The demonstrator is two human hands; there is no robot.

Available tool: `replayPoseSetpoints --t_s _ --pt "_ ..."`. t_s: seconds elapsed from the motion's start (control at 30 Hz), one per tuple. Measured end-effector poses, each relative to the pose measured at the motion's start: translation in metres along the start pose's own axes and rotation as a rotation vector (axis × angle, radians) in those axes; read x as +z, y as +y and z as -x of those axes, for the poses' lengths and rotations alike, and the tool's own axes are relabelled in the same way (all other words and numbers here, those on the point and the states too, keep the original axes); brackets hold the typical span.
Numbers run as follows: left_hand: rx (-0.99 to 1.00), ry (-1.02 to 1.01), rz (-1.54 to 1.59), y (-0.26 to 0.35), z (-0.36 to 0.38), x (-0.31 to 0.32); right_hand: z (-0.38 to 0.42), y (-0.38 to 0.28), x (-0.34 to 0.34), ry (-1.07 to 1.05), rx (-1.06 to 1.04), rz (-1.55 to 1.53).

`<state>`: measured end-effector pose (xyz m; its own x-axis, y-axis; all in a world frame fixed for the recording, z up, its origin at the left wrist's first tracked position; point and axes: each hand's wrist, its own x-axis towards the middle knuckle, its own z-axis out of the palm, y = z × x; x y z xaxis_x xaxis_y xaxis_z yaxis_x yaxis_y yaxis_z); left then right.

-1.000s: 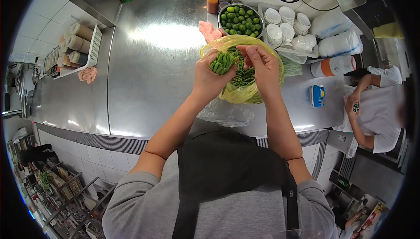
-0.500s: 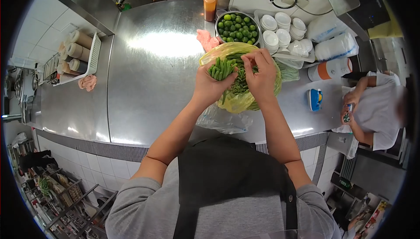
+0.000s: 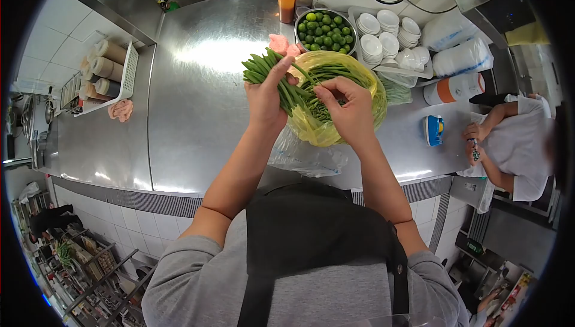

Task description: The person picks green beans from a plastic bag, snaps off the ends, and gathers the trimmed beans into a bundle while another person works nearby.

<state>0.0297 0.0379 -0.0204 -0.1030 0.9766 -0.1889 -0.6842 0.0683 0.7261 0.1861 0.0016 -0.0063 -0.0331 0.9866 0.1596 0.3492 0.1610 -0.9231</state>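
Green, slender long beans fill the left hand, which is closed around a gathered bundle of long green beans whose cut ends fan out toward the upper centre of the frame. The right hand pinches a few more stalks between thumb and fingertips, just above the thin, crinkled yellow plastic bag at frame centre. As far as can be judged, a good handful is already collected, while a loose tangle of beans is left in the bag. Beneath it lies a crumpled clear plastic bag on the brushed stainless-steel surface, which shows a bright glare. Toward the top sit a round metal bowl of glossy green limes, stacked small white ceramic dishes and a pink cloth.
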Motion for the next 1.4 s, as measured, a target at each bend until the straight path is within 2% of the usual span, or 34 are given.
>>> replayPoseSetpoints --t_s 0.03,0.1,0.13,0.17,0.2,0.27,0.33,0.4,0.47,0.53,0.57,0.63,0.7,0.77,0.83,0.93,1.0,1.03,1.1,1.13,1.2,1.23,1.4 --pt "-0.003 0.004 0.005 -0.001 0.000 -0.002 0.001 -0.003 0.001 -0.005 0.003 0.005" --pt "-0.072 0.035 0.097 -0.002 -0.003 -0.008 0.001 -0.012 0.004 -0.015 -0.308 0.068" --pt "-0.100 0.021 0.048 -0.003 -0.003 -0.011 0.004 -0.017 0.008 -0.020 -0.310 0.069" --pt "-0.097 0.024 0.051 -0.003 -0.005 -0.015 0.010 -0.022 0.013 -0.053 -0.506 0.092" --pt "-0.202 0.057 0.133 -0.004 -0.009 -0.020 0.016 -0.027 0.017 -0.083 -0.700 0.115" --pt "-0.346 0.072 0.219 -0.005 -0.018 -0.036 0.027 -0.035 0.023 -0.056 -0.755 0.103" --pt "-0.294 0.092 0.249 -0.001 -0.022 -0.039 0.024 -0.033 0.020 -0.026 -0.810 0.102" --pt "-0.248 0.098 0.325 0.002 -0.019 -0.043 0.009 -0.011 0.005 -0.105 -0.314 0.199" --pt "-0.273 0.056 0.361 -0.001 -0.018 -0.046 -0.002 0.021 -0.018 -0.305 -0.123 0.444" --pt "-0.312 -0.007 0.316 -0.002 -0.015 -0.045 -0.015 0.036 -0.028 -0.173 -0.009 0.440" --pt "-0.306 -0.009 0.312 -0.004 -0.012 -0.042 -0.022 0.048 -0.030 -0.171 -0.015 0.435" --pt "-0.369 -0.119 0.056 -0.010 -0.003 -0.031 -0.031 0.072 -0.028 0.023 -0.094 0.560" --pt "-0.420 -0.150 0.041 -0.016 0.013 -0.014 -0.033 0.080 -0.023 0.080 -0.150 0.678" --pt "-0.454 -0.177 0.038 -0.019 0.022 -0.011 -0.033 0.074 -0.016 0.142 -0.075 0.853" --pt "-0.623 -0.177 0.157 -0.025 0.023 -0.015 -0.030 0.071 -0.016 0.149 -0.054 0.850" --pt "-0.576 -0.138 0.118 -0.029 0.012 -0.024 -0.023 0.060 -0.024 0.086 -0.106 0.772" --pt "-0.533 -0.139 0.090 -0.027 0.007 -0.024 -0.020 0.048 -0.031 0.036 -0.017 0.489" --pt "-0.494 -0.112 0.029 -0.020 0.007 -0.018 -0.020 0.040 -0.033 0.033 -0.023 0.491" --pt "-0.455 -0.084 -0.034 -0.016 0.006 -0.012 -0.019 0.026 -0.036 0.035 0.094 0.261" --pt "-0.388 -0.123 -0.065 -0.017 0.006 -0.010 -0.019 0.023 -0.035 0.036 0.091 0.261" --pt "-0.321 -0.166 -0.095 -0.018 0.006 -0.004 -0.019 0.017 -0.034 0.056 0.178 -0.001" --pt "-0.261 -0.186 -0.122 -0.017 0.006 0.000 -0.019 0.015 -0.033 0.060 0.176 0.000" --pt "-0.132 -0.200 -0.140 -0.017 0.013 0.004 -0.007 0.000 -0.022 -0.138 0.245 -0.258"
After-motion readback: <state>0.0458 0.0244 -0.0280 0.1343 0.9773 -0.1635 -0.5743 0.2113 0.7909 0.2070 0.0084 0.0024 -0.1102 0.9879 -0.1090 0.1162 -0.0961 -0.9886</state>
